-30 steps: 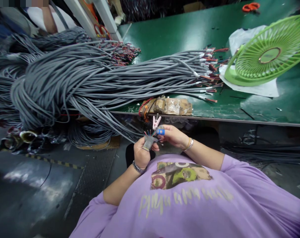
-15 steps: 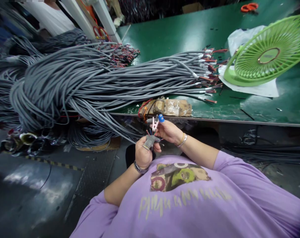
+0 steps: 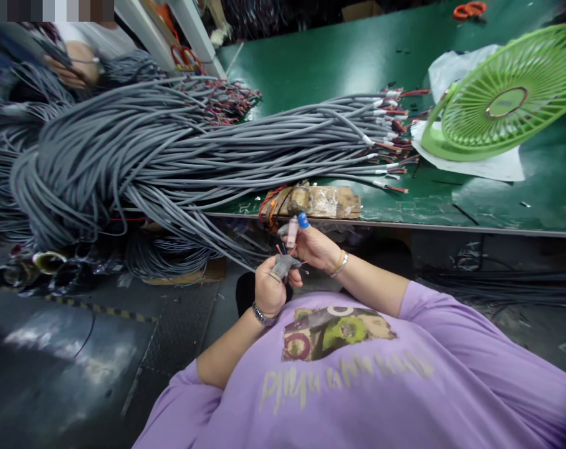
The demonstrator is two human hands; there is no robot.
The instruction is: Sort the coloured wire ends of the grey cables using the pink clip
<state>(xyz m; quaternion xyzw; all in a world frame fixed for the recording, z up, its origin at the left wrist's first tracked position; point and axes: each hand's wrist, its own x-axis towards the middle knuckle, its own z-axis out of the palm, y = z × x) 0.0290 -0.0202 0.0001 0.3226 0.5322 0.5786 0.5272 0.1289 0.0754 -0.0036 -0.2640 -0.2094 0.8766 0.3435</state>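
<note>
Close in front of my body, my left hand (image 3: 270,292) is closed around the end of a grey cable, with a grey wrapping over its thumb. Thin coloured wires (image 3: 285,249) fan out above that thumb. My right hand (image 3: 319,251) meets it from the other side, its fingers pinched at the wires. A blue finger cot (image 3: 303,220) covers one raised fingertip of the right hand. Beside it a pale pinkish piece (image 3: 292,232) stands up, too blurred to name. The fingers hide most of the cable end.
A large bundle of grey cables (image 3: 227,149) lies across the green table (image 3: 339,62), stripped ends to the right. A wooden block (image 3: 334,202) sits at the near edge. A green fan (image 3: 507,103), orange-handled scissors (image 3: 470,10) and a co-worker's hand (image 3: 80,65) are farther off.
The pinkish piece by my right fingers showed as two crossed strips and now looks like one upright shape. My hands have barely moved. A co-worker's hand has come into view at upper left.
</note>
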